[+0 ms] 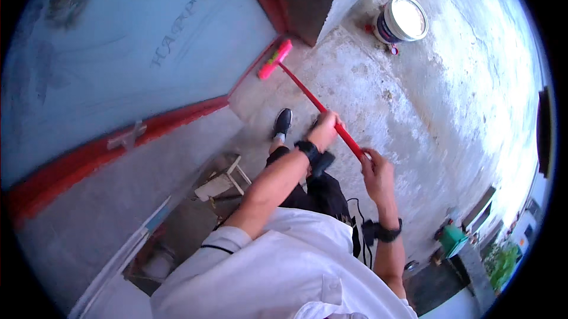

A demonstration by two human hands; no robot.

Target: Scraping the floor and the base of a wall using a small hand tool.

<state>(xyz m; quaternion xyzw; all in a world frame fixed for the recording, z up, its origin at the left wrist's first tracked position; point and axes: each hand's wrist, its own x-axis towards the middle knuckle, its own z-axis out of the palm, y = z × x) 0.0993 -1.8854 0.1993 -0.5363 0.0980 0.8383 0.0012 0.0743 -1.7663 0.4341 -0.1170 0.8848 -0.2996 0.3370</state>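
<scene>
A broom with a long red handle (305, 90) reaches away from me, its pink and green head (275, 59) down on the concrete by the red edging of the wall. My left hand (326, 131) is wrapped round the middle of the handle. Closer to me and to the right, my right hand (378, 176) closes on the handle's near end. The bristles are too small to make out. Each wrist wears a black strap with a small device.
A white lidded bucket (401, 19) stands at the far right on grey concrete floor (378, 88). To the left rises a blue-grey panel (136, 41) with a red frame. A small stool (222, 183) is beside my left arm; a green container (453, 240) sits at lower right.
</scene>
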